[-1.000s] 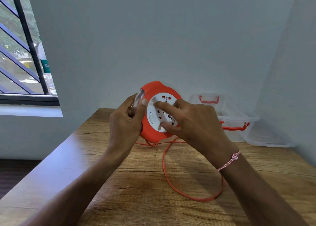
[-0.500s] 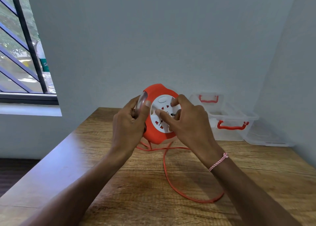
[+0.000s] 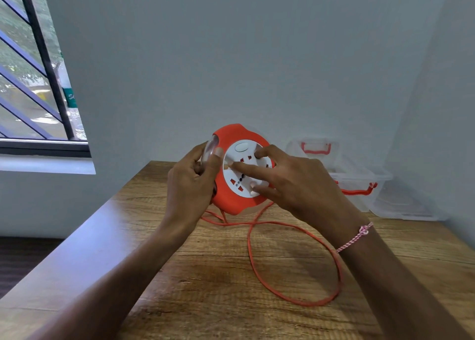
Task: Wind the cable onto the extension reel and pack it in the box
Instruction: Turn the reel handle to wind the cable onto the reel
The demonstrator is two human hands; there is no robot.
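Observation:
An orange extension reel [image 3: 232,198] with a white socket disc [image 3: 244,171] is held upright above the wooden table [image 3: 205,275]. My left hand [image 3: 191,185] grips its left rim and clear back. My right hand [image 3: 293,183] has its fingertips spread on the white disc. The orange cable [image 3: 290,297] hangs from under the reel and lies in a wide loop on the table in front of me. A clear plastic box [image 3: 359,175] with orange latches stands at the back right, by the wall corner.
The box's clear lid [image 3: 408,206] lies flat to the right of the box. A window with dark bars [image 3: 38,82] is at the left. The table's left edge runs diagonally beside my left forearm. Walls close off the back and right.
The white disc has turned under my right fingers: its oval button went from lower left to the top. The reel stayed in my left hand, and the cable loop shifted slightly.

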